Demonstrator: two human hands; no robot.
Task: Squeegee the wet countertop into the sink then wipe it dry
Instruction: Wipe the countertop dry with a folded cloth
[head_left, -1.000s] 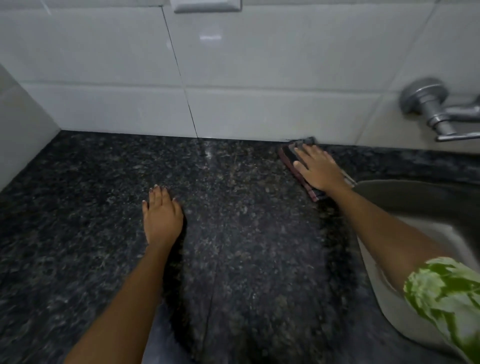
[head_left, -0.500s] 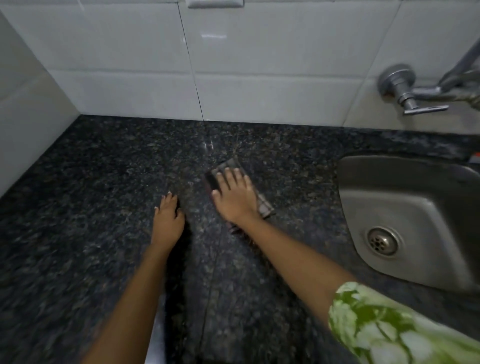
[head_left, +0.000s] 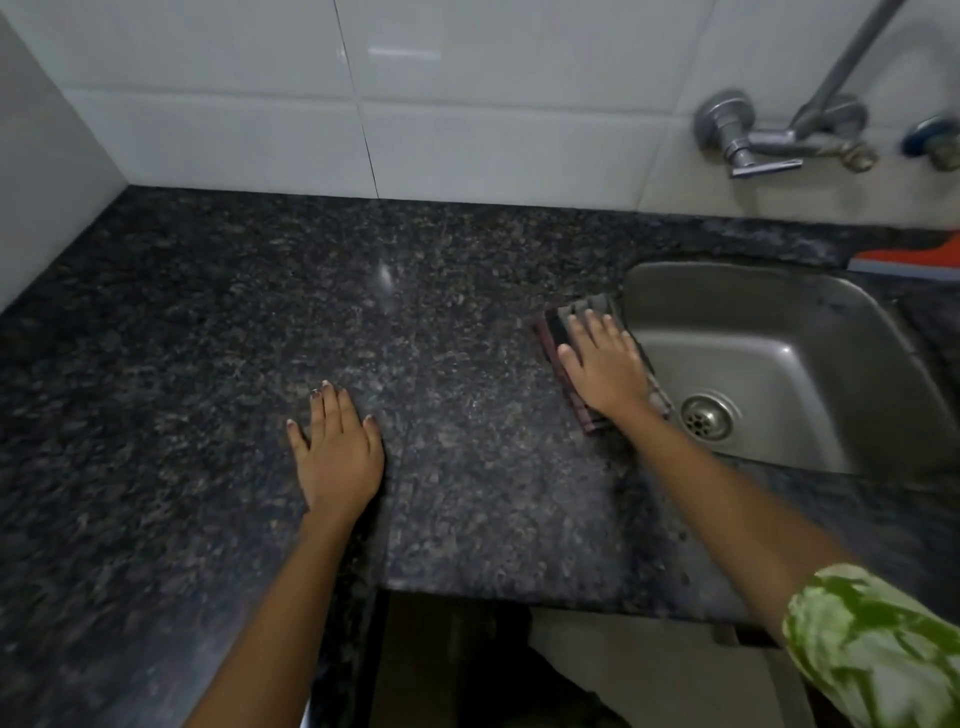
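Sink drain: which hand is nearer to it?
Right. The right hand presses a cloth at the left rim of the sink, close to the drain; the left hand lies flat on the countertop farther left.

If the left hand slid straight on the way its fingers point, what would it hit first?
The left hand lies flat on the countertop, fingers pointing toward the back. Nothing stands in that line, so it would probably meet the white tiled wall first.
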